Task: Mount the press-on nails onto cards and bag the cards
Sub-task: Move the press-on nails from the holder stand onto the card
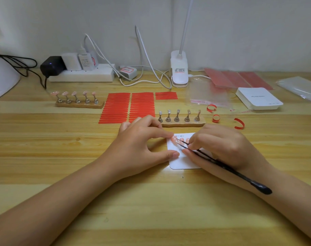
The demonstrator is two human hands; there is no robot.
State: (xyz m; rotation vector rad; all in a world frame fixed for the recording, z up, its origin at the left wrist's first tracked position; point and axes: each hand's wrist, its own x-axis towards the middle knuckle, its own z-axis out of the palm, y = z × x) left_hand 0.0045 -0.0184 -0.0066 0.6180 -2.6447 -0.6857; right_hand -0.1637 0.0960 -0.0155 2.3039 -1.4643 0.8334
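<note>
Under the fingers (170, 134) lies a smooth white paper card (182, 161) carrying glossy pink press-on nails (174, 139); black matt tweezers (222, 165) cross it. The tabletop (151, 201) is pale grained wood with a slight sheen. Just beyond the fingers stands a rough wooden holder (182, 123) with shiny metal pegs (176, 116); beside them lie matt red adhesive strips (115, 107). Farther beyond, a clear glossy plastic bag (207, 94).
</note>
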